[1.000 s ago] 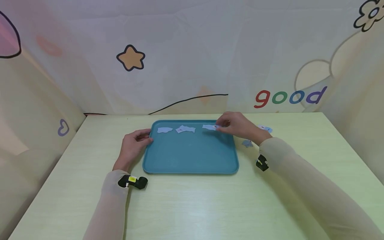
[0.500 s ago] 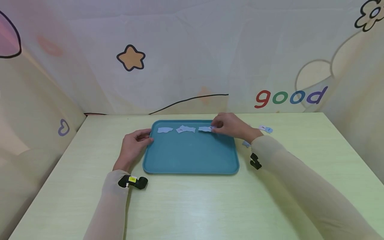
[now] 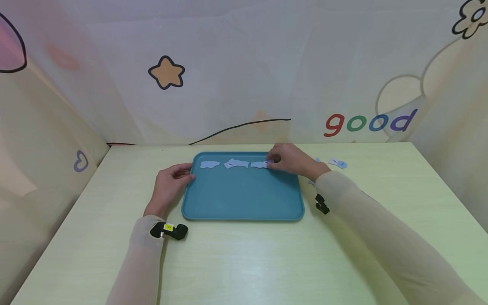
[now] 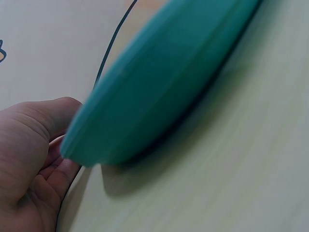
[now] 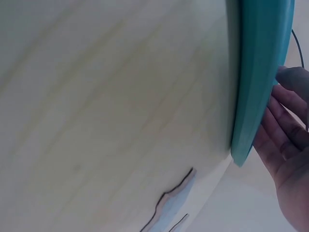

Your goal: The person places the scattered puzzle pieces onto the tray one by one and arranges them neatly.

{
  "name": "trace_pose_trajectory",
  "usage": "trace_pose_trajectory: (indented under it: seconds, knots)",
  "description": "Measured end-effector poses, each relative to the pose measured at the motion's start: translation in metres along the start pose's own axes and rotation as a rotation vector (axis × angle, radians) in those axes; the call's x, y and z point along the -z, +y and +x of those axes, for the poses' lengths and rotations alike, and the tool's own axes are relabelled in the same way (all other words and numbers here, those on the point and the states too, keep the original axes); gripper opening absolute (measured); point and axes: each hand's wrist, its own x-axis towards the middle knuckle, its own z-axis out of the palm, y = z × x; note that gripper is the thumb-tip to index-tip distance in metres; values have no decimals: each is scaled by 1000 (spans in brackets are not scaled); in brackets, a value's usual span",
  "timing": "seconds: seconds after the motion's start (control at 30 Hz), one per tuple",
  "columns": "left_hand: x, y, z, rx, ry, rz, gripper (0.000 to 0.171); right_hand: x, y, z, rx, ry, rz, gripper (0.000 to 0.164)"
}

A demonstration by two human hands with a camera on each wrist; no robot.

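A blue-green tray (image 3: 242, 195) lies on the table. My left hand (image 3: 170, 186) grips its left rim, with the thumb against the edge in the left wrist view. Along the tray's far side, a torn paper piece (image 3: 210, 164) and a second, wider torn paper piece (image 3: 236, 163) lie in a row. My right hand (image 3: 292, 160) pinches the right end of a third torn paper piece (image 3: 259, 164) in that row. A tray wall hides the fingertips and this piece in the right wrist view.
To the tray's right, loose paper scraps (image 3: 338, 163) lie on the pale wooden table (image 3: 244, 262). Another scrap (image 3: 311, 183) is partly hidden by my right sleeve. A printed cloth (image 3: 236, 76) stands behind the table.
My right hand has moved left over the tray with the third paper piece, bringing it closer to the middle one. The left hand stays on the rim.
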Motion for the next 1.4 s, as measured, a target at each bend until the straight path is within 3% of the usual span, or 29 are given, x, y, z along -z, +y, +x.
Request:
trace_pose_trajectory:
  seconds: [0.63, 1.03, 1.4]
  knots:
    - [1, 1, 0, -8, -4, 12, 44, 7, -2, -7, -8, -16, 32, 25]
    - [-1, 2, -1, -5, -4, 12, 43, 30, 14, -46, -79, 48, 105, 33]
    - [0, 2, -2, -4, -8, 8, 44, 48, 34, -94, -130, 76, 74, 35]
